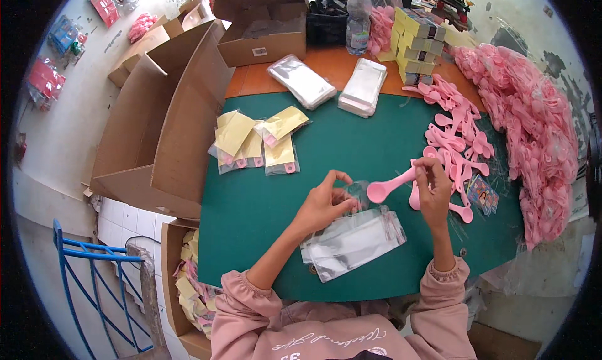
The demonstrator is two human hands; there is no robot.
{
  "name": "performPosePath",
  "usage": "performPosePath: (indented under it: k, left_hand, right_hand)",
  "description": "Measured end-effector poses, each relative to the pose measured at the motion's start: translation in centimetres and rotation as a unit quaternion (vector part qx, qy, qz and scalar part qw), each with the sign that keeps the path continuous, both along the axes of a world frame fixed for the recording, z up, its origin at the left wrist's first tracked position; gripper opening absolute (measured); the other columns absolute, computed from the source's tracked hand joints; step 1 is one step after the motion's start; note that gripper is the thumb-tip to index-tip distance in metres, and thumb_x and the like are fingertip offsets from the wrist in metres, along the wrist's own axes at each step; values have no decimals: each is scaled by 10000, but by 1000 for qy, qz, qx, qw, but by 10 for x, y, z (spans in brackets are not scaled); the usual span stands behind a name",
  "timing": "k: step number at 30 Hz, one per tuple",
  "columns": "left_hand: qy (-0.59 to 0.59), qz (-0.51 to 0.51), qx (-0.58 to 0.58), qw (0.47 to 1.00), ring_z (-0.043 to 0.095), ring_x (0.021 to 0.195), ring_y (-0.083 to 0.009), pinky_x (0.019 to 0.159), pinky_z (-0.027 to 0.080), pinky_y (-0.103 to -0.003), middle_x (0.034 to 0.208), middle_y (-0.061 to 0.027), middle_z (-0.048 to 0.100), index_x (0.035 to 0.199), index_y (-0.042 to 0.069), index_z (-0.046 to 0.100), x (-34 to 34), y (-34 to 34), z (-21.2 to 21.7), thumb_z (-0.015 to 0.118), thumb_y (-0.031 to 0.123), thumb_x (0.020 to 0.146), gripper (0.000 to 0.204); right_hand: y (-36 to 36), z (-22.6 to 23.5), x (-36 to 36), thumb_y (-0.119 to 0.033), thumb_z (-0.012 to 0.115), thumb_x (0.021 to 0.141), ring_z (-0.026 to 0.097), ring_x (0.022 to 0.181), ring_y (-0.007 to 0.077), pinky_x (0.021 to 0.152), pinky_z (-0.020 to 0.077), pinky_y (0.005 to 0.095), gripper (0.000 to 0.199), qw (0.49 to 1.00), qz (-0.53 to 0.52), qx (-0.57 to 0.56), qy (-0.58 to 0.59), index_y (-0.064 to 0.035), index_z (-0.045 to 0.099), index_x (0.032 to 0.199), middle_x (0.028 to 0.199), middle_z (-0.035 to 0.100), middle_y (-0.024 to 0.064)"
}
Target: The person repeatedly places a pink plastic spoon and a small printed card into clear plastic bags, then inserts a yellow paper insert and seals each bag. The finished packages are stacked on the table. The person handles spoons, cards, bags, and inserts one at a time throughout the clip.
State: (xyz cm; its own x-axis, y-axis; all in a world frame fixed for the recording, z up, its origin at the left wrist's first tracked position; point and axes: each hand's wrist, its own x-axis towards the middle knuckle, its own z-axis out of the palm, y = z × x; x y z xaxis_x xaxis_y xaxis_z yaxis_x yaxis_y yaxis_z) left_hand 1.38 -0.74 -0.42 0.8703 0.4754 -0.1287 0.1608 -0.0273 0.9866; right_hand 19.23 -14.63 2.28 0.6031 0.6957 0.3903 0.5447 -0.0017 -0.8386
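Note:
My right hand [433, 191] pinches a pink plastic spoon [392, 186] by its handle, bowl pointing left. The bowl is beside the mouth of a clear plastic bag [359, 193], which the fingers of my left hand [323, 203] grip. Below both hands lies a small pile of flat clear bags [354, 242] on the green table [263, 234]. Another pink spoon [414, 197] shows under my right hand; whether it is held or lying there, I cannot tell. Loose pink spoons [456, 134] spread over the table to the right.
Filled bags with yellow cards [285, 123] lie at the back left. Two bundles of clear bags [364, 87], a water bottle [358, 21] and stacked yellow card bundles [417, 43] stand behind. Cardboard boxes [182, 122] border the left; a pink spoon heap [530, 134] borders the right.

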Motion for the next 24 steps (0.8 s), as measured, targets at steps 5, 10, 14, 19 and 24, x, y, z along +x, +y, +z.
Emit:
performPosePath:
  k: [5, 10, 14, 19, 24]
  left_hand:
    - [-19, -44, -88, 995, 592, 719, -96, 672, 447, -241, 763, -78, 646, 1083, 25, 441, -3, 2, 6, 632, 91, 777, 367]
    - [-16, -38, -113, 993, 592, 730, -90, 675, 449, -235, 788, -74, 649, 1100, 21, 463, -3, 4, 4, 642, 91, 768, 383]
    - [-1, -47, -102, 994, 589, 746, -87, 678, 453, -238, 821, -74, 650, 1116, 17, 478, -4, 5, 2, 646, 92, 765, 396]
    - [-58, -52, -122, 989, 574, 787, -91, 666, 454, -241, 847, -82, 642, 1173, 16, 461, 0, -3, 2, 622, 127, 796, 424]
    - [4, -128, -146, 981, 555, 774, -90, 722, 448, -230, 915, -56, 623, 1163, 2, 507, -5, 11, 5, 478, 223, 901, 344]
  right_hand:
    - [4, -6, -5, -81, 518, 856, 518, 652, 83, 583, 420, 216, 102, 997, -74, 21, -22, 7, 554, 894, 749, 550, 38]
    - [7, -7, -14, -86, 517, 869, 494, 651, 65, 586, 412, 189, 112, 990, 16, 94, 105, 2, 541, 932, 759, 532, 14]
    - [4, -7, -15, -75, 532, 859, 510, 676, 67, 612, 426, 189, 126, 992, 76, 30, 92, -1, 528, 961, 777, 541, 25]
    - [13, -1, -34, -74, 548, 848, 546, 725, 83, 645, 444, 202, 139, 987, 87, -8, 135, -1, 513, 961, 793, 567, 44]
    - [14, 4, -32, -55, 566, 832, 559, 719, 86, 648, 449, 202, 119, 983, 67, 27, 170, 0, 509, 922, 780, 581, 44]
